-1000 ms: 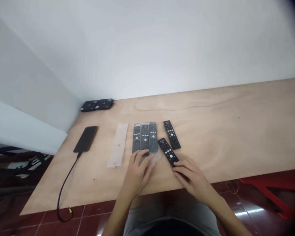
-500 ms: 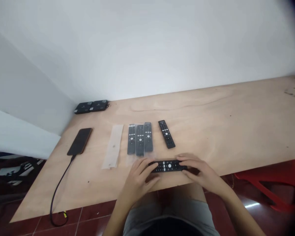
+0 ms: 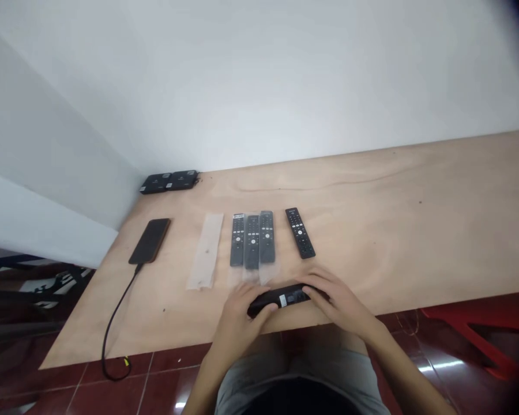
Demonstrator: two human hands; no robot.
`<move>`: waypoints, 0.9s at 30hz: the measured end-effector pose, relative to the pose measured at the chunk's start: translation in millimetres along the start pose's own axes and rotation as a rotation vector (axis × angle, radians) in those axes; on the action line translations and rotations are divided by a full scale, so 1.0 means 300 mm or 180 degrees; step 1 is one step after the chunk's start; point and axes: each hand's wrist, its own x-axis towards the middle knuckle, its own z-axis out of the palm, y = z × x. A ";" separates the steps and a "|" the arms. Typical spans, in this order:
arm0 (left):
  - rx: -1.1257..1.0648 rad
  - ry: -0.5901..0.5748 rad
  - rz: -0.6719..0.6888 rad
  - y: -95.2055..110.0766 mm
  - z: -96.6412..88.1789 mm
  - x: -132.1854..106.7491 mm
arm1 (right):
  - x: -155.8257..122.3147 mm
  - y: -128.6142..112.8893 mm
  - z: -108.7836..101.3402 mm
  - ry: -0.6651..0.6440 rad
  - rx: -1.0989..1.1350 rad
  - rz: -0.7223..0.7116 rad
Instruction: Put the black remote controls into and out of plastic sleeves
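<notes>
A: Nearest first. What's at the bottom?

B: Grey shorts [image 3: 246, 380], lap below the near edge of a wooden table [image 3: 380, 230]. Red tile floor [image 3: 101, 397]. Off to the right, a red piece of furniture [image 3: 467, 323], partly in shadow.

A: Hands?

B: Both on one black remote control [image 3: 270, 297], close to the table's near edge. Left hand [image 3: 241, 314] holds its left end between thumb and fingers; right hand [image 3: 335, 297] holds the other end likewise. Cannot tell whether it touches the wood.

A: Which face shows?

B: The back, it seems: black, small white label [image 3: 282, 301] near the middle, print unreadable.

A: Beyond that?

B: Three sleeved remotes [image 3: 252, 241], side by side, buttons up. To their right, an unsleeved remote [image 3: 300, 233], slanted. To their left, a flat translucent sleeve [image 3: 206, 251]; farther left, a dark-screened phone [image 3: 150, 242], its black cable [image 3: 116, 314] running over the table's edge.

A: Farthest?

B: Two black boxes [image 3: 155, 183], side by side, far left corner, near the white wall [image 3: 285, 86].
</notes>
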 end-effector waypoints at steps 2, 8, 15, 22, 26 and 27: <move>-0.0177 -0.0092 -0.0233 0.018 -0.001 0.015 | -0.006 0.009 0.005 -0.0048 -0.0165 -0.0139; -0.0564 -0.0294 -0.0462 0.028 -0.024 0.032 | -0.023 0.050 0.019 -0.0071 -0.0388 -0.0421; 0.0044 -0.0043 -0.0034 0.007 -0.021 0.001 | -0.021 0.049 0.016 -0.0164 -0.0434 -0.0317; 0.0278 -0.0512 0.0420 -0.017 -0.059 -0.007 | -0.015 0.039 0.004 -0.0242 -0.0362 -0.0313; -0.0338 -0.0398 0.0287 -0.052 -0.085 -0.014 | -0.018 0.047 0.004 -0.0273 -0.0279 -0.0280; -0.0481 -0.0318 0.0216 -0.065 -0.093 -0.021 | -0.020 0.049 0.004 -0.0277 -0.0277 -0.0273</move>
